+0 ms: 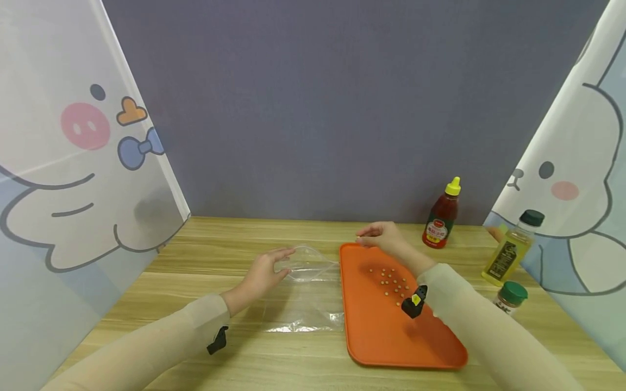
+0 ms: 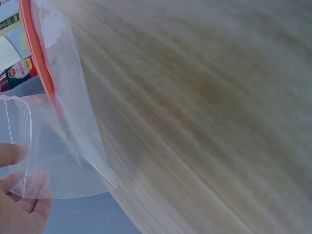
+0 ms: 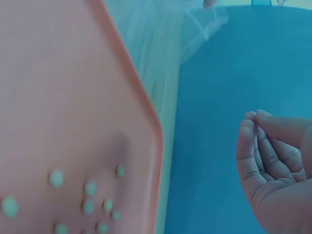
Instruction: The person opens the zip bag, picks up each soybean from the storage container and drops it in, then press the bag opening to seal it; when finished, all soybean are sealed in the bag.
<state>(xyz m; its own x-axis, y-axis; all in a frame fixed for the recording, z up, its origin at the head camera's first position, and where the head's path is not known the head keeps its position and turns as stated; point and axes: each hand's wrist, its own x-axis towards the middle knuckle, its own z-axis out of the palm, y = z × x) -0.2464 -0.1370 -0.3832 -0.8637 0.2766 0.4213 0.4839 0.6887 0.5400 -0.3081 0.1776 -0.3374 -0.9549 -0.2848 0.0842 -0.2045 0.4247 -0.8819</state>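
My left hand [image 1: 264, 274] holds a clear plastic zip bag [image 2: 63, 165] at its mouth, which gapes between thumb and fingers. The bag's lower part lies flat on the table, its edge beside the orange tray [image 1: 379, 336]. Over the tray's far edge, my right hand [image 1: 386, 237] is raised with thumb and fingertips together. They pinch a small pale yellow soybean [image 1: 358, 237], mostly hidden by the fingers in the right wrist view. Several more soybeans [image 3: 90, 187] lie scattered on the tray, below and nearer than that hand.
Behind the tray stands a red sauce bottle [image 1: 439, 217] with a yellow cap. To the right are an oil bottle [image 1: 511, 252] and a green-lidded jar [image 1: 511, 296], the jar partly covered by my right sleeve. A grey partition [image 1: 323, 119] closes off the wooden table's back.
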